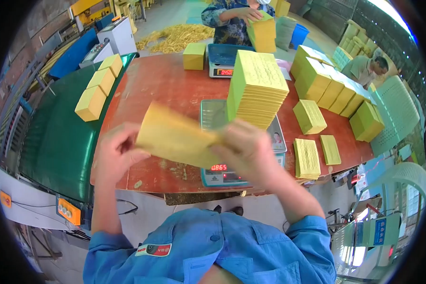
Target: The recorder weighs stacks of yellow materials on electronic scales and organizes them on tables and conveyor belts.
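Note:
A thin stack of yellow paper [175,136], slightly blurred, is held tilted in the air between my hands. My left hand [118,152] pinches its left end between thumb and fingers. At the other end, my right hand [246,150] grips the stack's right edge with bent fingers. Beneath lies a digital scale [244,177] with a lit red display, partly hidden by the stack and my right hand. On its platform stands a tall pile of yellow paper [258,90], its top sheet patterned with holes.
Small paper stacks [307,158] lie right on the red table [151,71], before a row of yellow blocks [326,85]. A green conveyor [52,146] at left carries yellow blocks [90,102]. Across, a co-worker [227,19] handles a block behind another scale [221,57]. Another person [367,68] bends at right.

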Motion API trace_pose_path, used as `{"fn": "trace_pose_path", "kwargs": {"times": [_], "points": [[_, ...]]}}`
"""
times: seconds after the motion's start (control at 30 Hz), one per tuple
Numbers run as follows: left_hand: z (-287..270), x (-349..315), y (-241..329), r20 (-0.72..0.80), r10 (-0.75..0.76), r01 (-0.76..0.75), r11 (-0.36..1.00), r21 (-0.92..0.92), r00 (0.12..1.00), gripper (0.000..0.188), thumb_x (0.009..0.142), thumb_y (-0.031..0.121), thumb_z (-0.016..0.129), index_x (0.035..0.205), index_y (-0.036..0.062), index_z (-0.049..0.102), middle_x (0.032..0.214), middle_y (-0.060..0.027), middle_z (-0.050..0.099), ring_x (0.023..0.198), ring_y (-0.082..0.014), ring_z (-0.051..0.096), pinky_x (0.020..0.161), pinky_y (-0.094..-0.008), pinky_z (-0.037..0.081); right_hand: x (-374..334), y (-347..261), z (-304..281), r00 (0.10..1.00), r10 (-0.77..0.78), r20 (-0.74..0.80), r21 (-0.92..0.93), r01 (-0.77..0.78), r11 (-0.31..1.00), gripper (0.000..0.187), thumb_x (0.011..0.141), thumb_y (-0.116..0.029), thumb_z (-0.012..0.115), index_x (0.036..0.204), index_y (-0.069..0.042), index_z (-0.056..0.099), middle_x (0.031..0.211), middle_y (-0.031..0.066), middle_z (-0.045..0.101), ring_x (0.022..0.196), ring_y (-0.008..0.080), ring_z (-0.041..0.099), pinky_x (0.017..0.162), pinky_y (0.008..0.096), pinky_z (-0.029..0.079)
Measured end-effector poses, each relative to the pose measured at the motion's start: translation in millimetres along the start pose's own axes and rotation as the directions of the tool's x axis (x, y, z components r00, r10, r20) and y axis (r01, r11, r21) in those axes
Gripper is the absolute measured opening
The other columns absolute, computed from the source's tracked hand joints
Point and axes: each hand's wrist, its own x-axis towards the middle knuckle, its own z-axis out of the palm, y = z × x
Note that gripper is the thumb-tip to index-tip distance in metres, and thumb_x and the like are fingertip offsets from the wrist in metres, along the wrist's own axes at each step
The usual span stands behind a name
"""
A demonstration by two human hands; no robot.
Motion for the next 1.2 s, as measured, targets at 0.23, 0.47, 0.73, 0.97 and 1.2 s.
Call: {"fn": "trace_pose_path", "kwargs": {"times": [0.23,0.47,0.73,0.97,1.2], "points": [[106.1,114.2,36.9,0.162,0.0,0.136,0.543,-0.829,0.987,0.04,0.092,0.026,0.064,0.122,-0.0008,0.058,0.11,-0.0059,0.065,0.097,-0.0161,0.064,0.08,-0.0328,0.052,33.0,61.1,-72.9,0.886,0.443,-0.136,0.394,-0.361,0.845,0.024,0.088,-0.019,0.067,0.092,0.005,0.064,0.072,0.0024,0.061,0.065,0.0088,0.055,0.057,0.0289,0.043],[137.8,224.1,49.5,0.219,-0.079,0.216,0.66,-0.719,0.972,0.024,0.091,0.022,0.065,0.103,0.0016,0.064,0.089,-0.0083,0.071,0.073,-0.0163,0.067,0.066,-0.0283,0.053,57.2,130.5,-116.6,0.771,0.634,-0.064,0.59,-0.483,0.647,0.024,0.089,-0.024,0.065,0.098,-0.001,0.069,0.087,0.0027,0.066,0.073,0.0101,0.06,0.066,0.025,0.05],[150.4,256.3,32.6,0.279,-0.3,0.403,0.783,-0.474,0.912,0.026,0.085,0.034,0.073,0.085,0.008,0.067,0.074,-0.0065,0.07,0.056,-0.0118,0.062,0.045,-0.0234,0.036,61.1,173.9,-124.4,0.689,0.717,0.106,0.448,-0.676,0.585,0.019,0.087,-0.025,0.065,0.083,-0.007,0.066,0.075,-0.0001,0.062,0.064,0.0093,0.059,0.055,0.0238,0.043],[158.6,258.5,26.8,0.253,-0.339,0.421,0.784,-0.456,0.906,0.023,0.084,0.031,0.074,0.078,0.0111,0.064,0.07,-0.0051,0.069,0.052,-0.0098,0.056,0.046,-0.0242,0.038,55.9,179.8,-116.6,0.709,0.7,0.087,0.549,-0.62,0.56,0.017,0.087,-0.019,0.066,0.085,-0.002,0.065,0.073,0.0032,0.063,0.057,0.0087,0.057,0.043,0.0206,0.036],[156.4,255.5,24.5,0.289,-0.329,0.432,0.773,-0.464,0.899,0.023,0.084,0.031,0.074,0.077,0.0115,0.062,0.07,-0.0055,0.069,0.052,-0.0103,0.056,0.046,-0.0226,0.037,51.7,180.5,-108.2,0.711,0.699,0.075,0.535,-0.62,0.574,0.022,0.086,-0.02,0.069,0.1,-0.004,0.066,0.078,-0.0004,0.061,0.065,0.0082,0.057,0.058,0.0242,0.045]]}}
